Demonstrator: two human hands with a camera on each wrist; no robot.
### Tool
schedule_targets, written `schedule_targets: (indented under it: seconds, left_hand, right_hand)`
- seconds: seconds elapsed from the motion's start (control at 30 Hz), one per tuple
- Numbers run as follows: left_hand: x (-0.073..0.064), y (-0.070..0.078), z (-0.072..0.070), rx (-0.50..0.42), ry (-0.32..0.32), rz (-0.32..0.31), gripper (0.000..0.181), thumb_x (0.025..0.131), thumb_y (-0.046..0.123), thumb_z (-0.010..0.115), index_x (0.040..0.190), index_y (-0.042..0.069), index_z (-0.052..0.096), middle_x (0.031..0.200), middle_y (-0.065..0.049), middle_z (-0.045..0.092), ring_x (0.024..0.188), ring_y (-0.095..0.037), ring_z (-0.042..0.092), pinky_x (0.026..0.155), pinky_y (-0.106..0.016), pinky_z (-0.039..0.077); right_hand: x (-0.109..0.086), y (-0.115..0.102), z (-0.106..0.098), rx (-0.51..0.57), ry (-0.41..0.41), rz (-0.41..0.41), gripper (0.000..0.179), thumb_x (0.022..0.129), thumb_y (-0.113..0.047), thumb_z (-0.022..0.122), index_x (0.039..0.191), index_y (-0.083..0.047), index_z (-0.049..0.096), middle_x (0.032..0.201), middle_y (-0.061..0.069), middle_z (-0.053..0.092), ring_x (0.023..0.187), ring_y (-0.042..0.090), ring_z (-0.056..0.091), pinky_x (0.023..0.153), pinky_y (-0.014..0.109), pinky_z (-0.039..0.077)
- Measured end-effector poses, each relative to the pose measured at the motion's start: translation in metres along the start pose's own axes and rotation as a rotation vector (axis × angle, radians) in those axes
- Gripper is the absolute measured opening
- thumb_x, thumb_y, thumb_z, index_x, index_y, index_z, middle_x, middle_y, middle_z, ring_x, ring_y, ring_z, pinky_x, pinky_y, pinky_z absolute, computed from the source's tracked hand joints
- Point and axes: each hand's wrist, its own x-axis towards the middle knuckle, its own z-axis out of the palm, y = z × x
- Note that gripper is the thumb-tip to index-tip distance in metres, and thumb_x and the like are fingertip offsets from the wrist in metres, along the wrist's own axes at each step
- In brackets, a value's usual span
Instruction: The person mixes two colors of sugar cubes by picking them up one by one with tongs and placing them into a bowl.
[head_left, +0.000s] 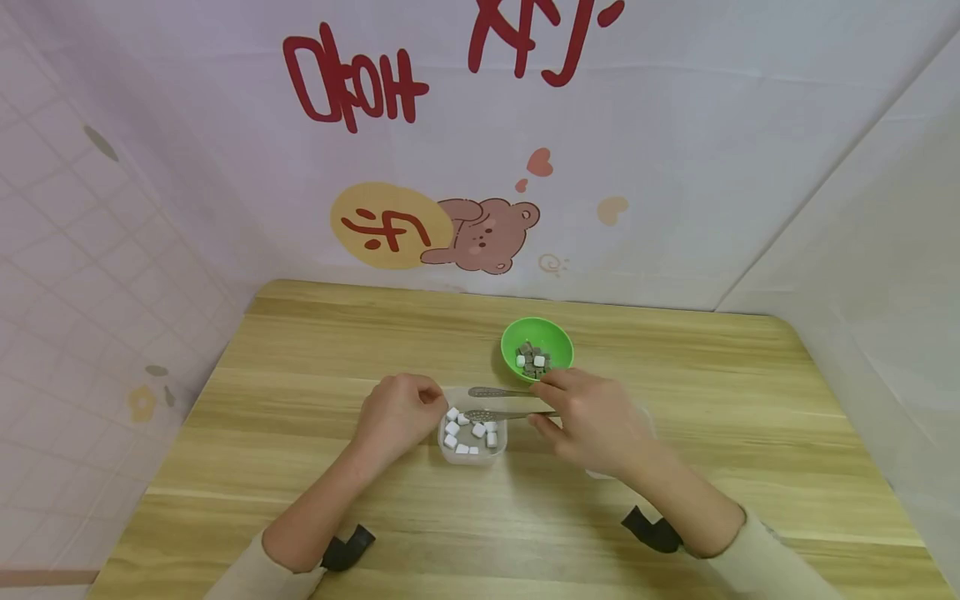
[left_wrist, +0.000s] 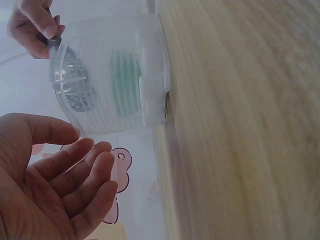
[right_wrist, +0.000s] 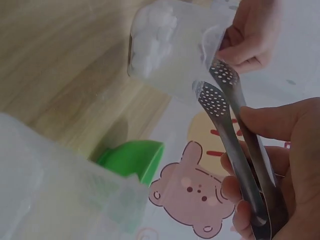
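Note:
A clear plastic box (head_left: 472, 457) holds several white cubes (head_left: 452, 429) on the table. At its upper left corner, my left hand (head_left: 399, 414) pinches the rim between thumb and index finger, the other fingers loosely bent, as the left wrist view shows. My right hand (head_left: 600, 417) grips metal tongs (right_wrist: 230, 135) with perforated tips. The tongs' arms stand apart, reaching over the box's rim, and I see no cube between the tips. Behind the right hand sits a green bowl (head_left: 517, 332) with grey-brown cubes (head_left: 527, 350) and a couple of white ones.
A second clear plastic box (right_wrist: 45, 175) stands under and beside my right hand, mostly hidden in the head view. Black curved pieces (head_left: 651, 530) show by both forearms. The wooden table (head_left: 360, 333) meets a printed wall cloth (head_left: 660, 167) at the back.

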Motion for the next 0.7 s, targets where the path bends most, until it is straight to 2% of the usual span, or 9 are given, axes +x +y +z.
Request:
schedule_targets:
  seconds: [0.37,0.7]
  left_hand:
    - [0.0,-0.001,0.0,-0.002,-0.002,0.011,0.014,0.089,0.014,0.067,0.084,0.017,0.08,0.08,0.006,0.073,0.071,-0.01,0.063,0.067,-0.036,0.052]
    - [0.0,-0.002,0.0,-0.013,-0.008,0.009,0.014,0.088,0.016,0.068,0.083,0.019,0.08,0.079,0.008,0.073,0.069,-0.01,0.063,0.067,-0.036,0.052]
  right_hand:
    - [0.012,-0.013,0.013,-0.076,-0.045,-0.104,0.016,0.079,-0.017,0.083,0.089,-0.009,0.073,0.082,-0.002,0.063,0.067,0.018,0.058,0.054,0.031,0.049]
    - [0.021,-0.022,0.015,-0.133,-0.075,-0.128,0.013,0.077,-0.017,0.079,0.077,-0.011,0.067,0.076,-0.001,0.058,0.065,0.02,0.056,0.051,0.032,0.047]
